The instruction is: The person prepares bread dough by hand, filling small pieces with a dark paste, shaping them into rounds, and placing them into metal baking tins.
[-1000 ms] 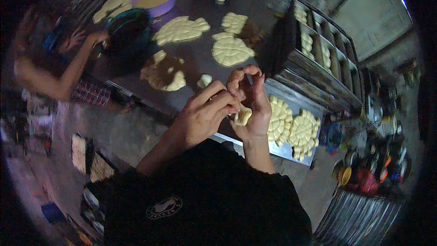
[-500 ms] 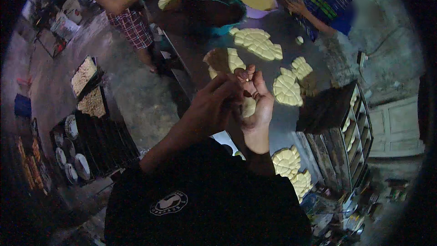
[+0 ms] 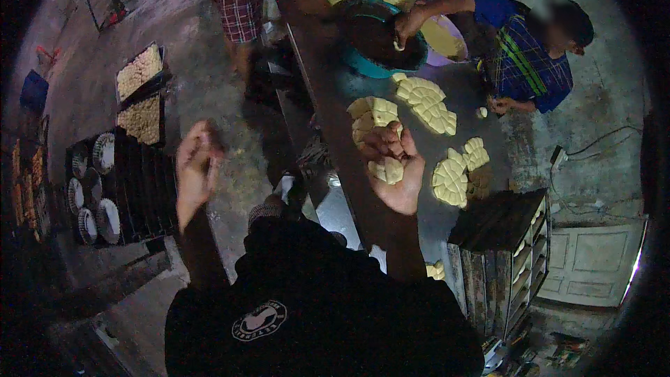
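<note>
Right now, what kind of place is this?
Likely a small bakery workshop. The right hand holds a shaped dough piece over a long dark table covered with dough clusters; filled trays sit on the floor, and a rack stands beside the table.

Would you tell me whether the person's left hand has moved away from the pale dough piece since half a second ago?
Yes. The left hand has swung out to the person's left, off the long dark table; the pale dough piece sits in the right hand.
</note>
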A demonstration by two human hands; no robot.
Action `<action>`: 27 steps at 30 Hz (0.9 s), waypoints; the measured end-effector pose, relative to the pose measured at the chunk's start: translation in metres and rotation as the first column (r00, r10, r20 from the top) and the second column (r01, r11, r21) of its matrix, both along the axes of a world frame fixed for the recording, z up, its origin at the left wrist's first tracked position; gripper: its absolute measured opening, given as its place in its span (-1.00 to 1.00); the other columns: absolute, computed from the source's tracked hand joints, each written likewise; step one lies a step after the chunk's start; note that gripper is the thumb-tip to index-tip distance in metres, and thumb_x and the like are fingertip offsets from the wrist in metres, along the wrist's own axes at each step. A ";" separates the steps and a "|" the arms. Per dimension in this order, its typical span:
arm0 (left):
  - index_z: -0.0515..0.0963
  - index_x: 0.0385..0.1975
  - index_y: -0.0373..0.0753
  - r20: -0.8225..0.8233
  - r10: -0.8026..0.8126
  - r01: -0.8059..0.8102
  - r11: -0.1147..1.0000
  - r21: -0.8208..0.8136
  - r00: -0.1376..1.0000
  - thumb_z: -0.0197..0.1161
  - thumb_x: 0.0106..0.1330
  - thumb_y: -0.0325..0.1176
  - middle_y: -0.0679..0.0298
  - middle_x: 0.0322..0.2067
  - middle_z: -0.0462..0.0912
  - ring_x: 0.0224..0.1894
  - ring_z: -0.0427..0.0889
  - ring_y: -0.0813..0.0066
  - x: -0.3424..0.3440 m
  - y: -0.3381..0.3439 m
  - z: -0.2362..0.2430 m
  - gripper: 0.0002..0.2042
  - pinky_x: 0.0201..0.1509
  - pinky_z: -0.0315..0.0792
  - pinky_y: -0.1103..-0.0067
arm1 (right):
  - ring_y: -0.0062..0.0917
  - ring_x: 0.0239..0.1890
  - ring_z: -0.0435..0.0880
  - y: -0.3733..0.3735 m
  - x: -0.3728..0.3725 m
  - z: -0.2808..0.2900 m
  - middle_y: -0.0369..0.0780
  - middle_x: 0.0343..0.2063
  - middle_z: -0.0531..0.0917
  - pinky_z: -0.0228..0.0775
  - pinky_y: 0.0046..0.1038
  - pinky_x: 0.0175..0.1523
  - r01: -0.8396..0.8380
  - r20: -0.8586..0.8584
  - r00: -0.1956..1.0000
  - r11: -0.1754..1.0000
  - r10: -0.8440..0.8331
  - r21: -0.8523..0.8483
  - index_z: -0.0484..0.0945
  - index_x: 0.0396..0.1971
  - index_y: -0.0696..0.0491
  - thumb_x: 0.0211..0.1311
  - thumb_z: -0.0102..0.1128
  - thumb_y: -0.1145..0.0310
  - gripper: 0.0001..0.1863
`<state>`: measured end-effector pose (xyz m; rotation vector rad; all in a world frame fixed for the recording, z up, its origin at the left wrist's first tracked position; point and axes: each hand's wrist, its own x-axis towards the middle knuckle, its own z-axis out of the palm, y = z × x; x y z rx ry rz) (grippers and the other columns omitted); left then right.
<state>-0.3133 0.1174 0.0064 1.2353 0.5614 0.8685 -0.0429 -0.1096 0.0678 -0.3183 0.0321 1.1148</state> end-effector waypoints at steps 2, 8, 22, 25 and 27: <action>0.51 0.03 -0.24 -0.282 0.259 -0.303 0.945 -0.123 0.924 0.01 0.47 -0.20 0.32 -0.36 0.58 -0.23 0.62 0.48 -0.049 0.023 -0.069 -0.69 -0.21 0.41 0.60 | -0.50 -0.36 0.30 -0.006 0.006 -0.019 -0.33 -0.38 0.44 0.25 -0.43 -0.29 0.038 -0.041 0.998 0.997 -0.041 -0.073 0.52 -0.18 -0.01 0.38 -0.01 0.17 -0.77; 0.56 -0.06 -0.19 -0.822 0.569 0.144 0.817 0.559 -0.037 0.22 0.32 -0.09 -0.09 -0.11 0.55 0.10 0.50 0.04 -0.219 -0.011 -0.302 -0.66 0.02 0.44 0.20 | -0.47 -0.35 0.33 -0.032 0.004 -0.064 -0.26 -0.36 0.46 0.22 -0.41 -0.21 0.117 0.128 0.989 0.925 -0.075 -0.361 0.52 -0.20 0.07 0.30 0.04 0.17 -0.72; 0.56 -0.22 -0.25 -0.196 -0.263 0.317 0.881 0.350 0.945 0.43 0.08 -0.52 0.20 -0.27 0.60 -0.22 0.63 0.35 0.087 -0.142 0.035 -0.73 -0.16 0.50 0.50 | -0.49 -0.31 0.32 -0.077 -0.061 0.052 -0.20 -0.29 0.41 0.19 -0.47 -0.20 0.261 -0.017 0.965 0.945 -0.263 0.197 0.47 -0.06 0.12 0.35 0.07 0.10 -0.61; 0.57 -0.19 -0.22 0.035 -0.431 0.320 0.719 0.617 0.902 0.46 0.05 -0.52 0.21 -0.27 0.59 -0.23 0.62 0.40 0.107 -0.164 0.067 -0.69 -0.19 0.50 0.53 | -0.48 -0.29 0.32 -0.088 -0.068 0.058 -0.21 -0.29 0.39 0.21 -0.46 -0.20 0.295 0.016 0.952 0.931 -0.306 0.213 0.44 -0.05 0.13 0.36 0.05 0.16 -0.65; 0.57 -0.19 -0.21 0.038 -0.497 0.376 0.702 0.605 0.867 0.47 0.03 -0.49 0.21 -0.28 0.60 -0.24 0.61 0.39 0.111 -0.175 0.090 -0.68 -0.19 0.51 0.51 | -0.49 -0.27 0.30 -0.095 -0.073 0.061 -0.21 -0.28 0.37 0.22 -0.45 -0.20 0.328 0.044 0.938 0.923 -0.343 0.201 0.41 -0.06 0.16 0.37 0.02 0.17 -0.64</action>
